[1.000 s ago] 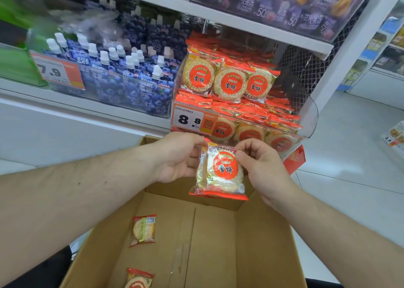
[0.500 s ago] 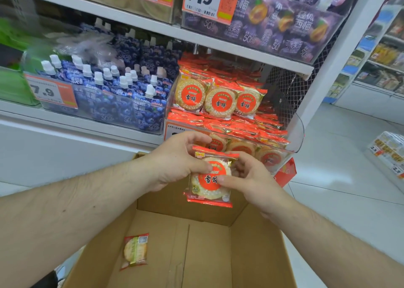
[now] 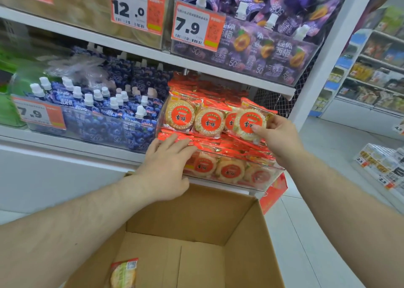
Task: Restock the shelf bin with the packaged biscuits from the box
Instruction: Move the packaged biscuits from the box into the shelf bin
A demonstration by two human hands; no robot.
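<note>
My right hand pinches a biscuit packet, round cracker with a red label, upright at the right end of the top row in the clear shelf bin. Two more upright packets stand to its left, over flat red packets. My left hand lies with straight fingers on the packets at the bin's front left corner. Below, the open cardboard box holds one loose packet on its floor.
Blue spouted pouches fill the bin to the left, behind a 7.9 price tag. Purple pouches sit on the shelf above. A white shelf post stands on the right, with another aisle's shelves behind it.
My right hand carried the packet up from over the box into the bin's top row. My left hand let go of it and came to rest on the bin's front packets.
</note>
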